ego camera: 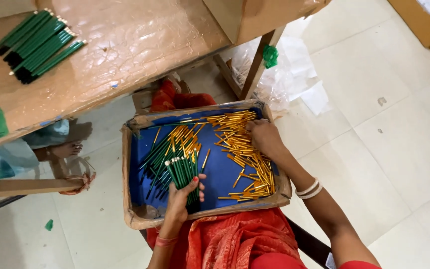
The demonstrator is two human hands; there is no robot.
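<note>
Sorting pencils in a lap tray

Our left hand point(181, 199) grips a bunch of green pencils point(182, 173) over the blue-lined cardboard tray point(134, 149); our right hand point(264, 137) rests, fingers curled, on the gold pencils point(242, 149).

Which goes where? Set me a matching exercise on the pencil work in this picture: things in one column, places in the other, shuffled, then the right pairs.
Things:
1. left hand
2. right hand
3. blue-lined tray
4. green pencil stack

Places:
A. on the table top, upper left
B. on the lap, over red cloth
C. in the gold pencil pile
D. gripping a bundle of green pencils

Pairs: 1-D, 2-C, 3-B, 4-A
</note>
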